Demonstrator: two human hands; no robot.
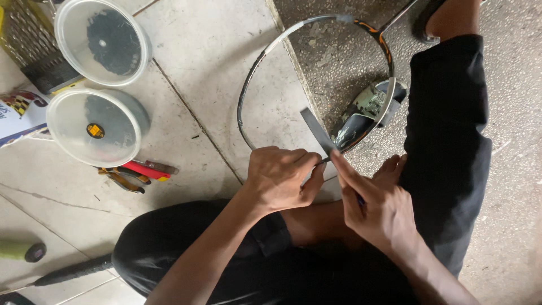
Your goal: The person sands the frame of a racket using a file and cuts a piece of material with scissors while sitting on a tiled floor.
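Note:
An unstrung racket frame [261, 62] lies on the floor in front of me, silver and black with orange marks near its top. My left hand [280, 178] grips the frame's near rim with closed fingers. My right hand [372, 203] pinches a grey strip of tape [317, 133] that rises from the rim, and a thin dark tool shows under its fingers. A shiny roll-like object [367, 110] rests inside the frame at the right. My legs in black shorts sit below and to the right.
Two round clear plastic tubs [101, 39] [93, 127] stand at the left on the tiled floor. Red and yellow-handled pliers [135, 172] lie beneath them. A metal grater-like tray [34, 51] is at top left. A dark handle [68, 272] lies at bottom left.

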